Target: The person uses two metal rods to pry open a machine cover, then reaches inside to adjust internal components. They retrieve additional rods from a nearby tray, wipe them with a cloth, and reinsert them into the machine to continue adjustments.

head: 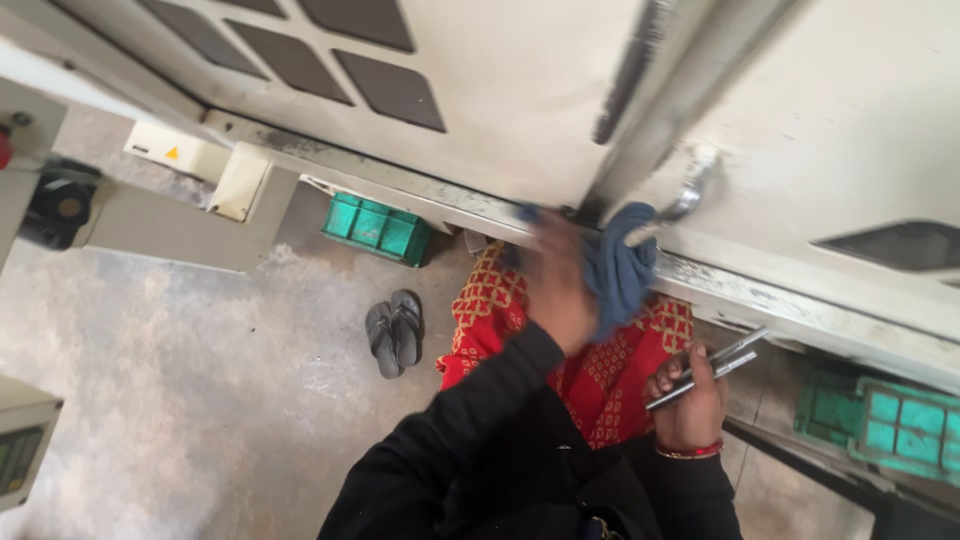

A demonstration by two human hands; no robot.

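My left hand [556, 282] is raised and blurred, gripping a blue cloth [618, 270] pressed against the lower edge of a large cream machine door [520, 110], just below a metal handle [690, 190]. My right hand [690, 400], with a red bangle at the wrist, is held lower at the right and grips two thin metal rods [712, 365] that point up and to the right. Both arms wear black sleeves. Red patterned clothing [600, 370] shows below my hands.
A pair of dark sandals [394, 330] lies on the grey concrete floor [200, 380]. A green plastic crate [376, 228] sits under the machine at centre, another green crate [885, 422] at the right. Cream machine parts stand at the left.
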